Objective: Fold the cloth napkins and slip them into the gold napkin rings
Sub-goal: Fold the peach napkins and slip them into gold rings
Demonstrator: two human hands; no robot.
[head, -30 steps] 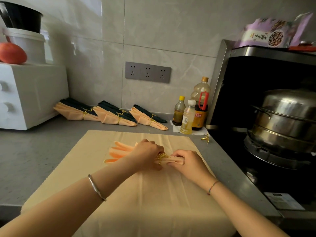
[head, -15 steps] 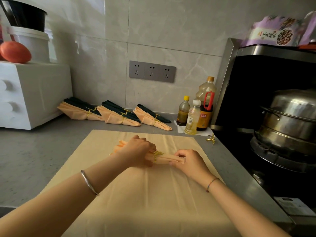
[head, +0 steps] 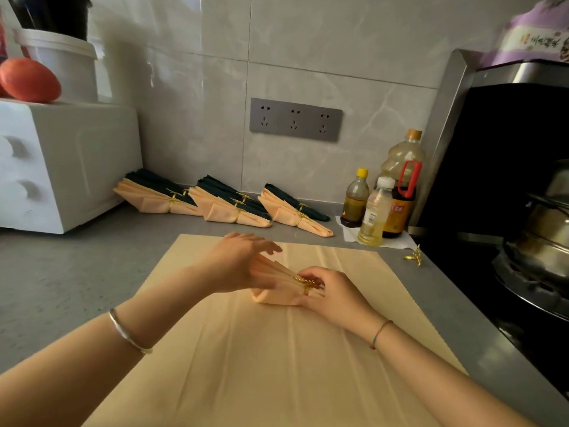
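A peach pleated napkin (head: pixel 274 288) lies on a spread beige cloth (head: pixel 277 365), its narrow end inside a gold napkin ring (head: pixel 306 283). My right hand (head: pixel 329 295) pinches that ringed end with curled fingers. Straight fingers of my left hand (head: pixel 243 263) rest on the fanned pleats and hide most of them. A spare gold ring (head: pixel 414 257) sits on the grey counter to the right. Three stacks of ringed peach and dark napkins (head: pixel 228 204) line the back wall.
A white appliance (head: pixel 61 167) with an orange fruit (head: pixel 29 80) and tubs on top stands at left. Three bottles (head: pixel 378 204) stand back right. A steel pot (head: pixel 545 223) sits on the stove at right. Wall sockets (head: pixel 295 118) are behind.
My left hand has let go of its grip on the napkin and spread its fingers over the pleats, which now fan out. The right hand stays at the ring. The camera moved closer.
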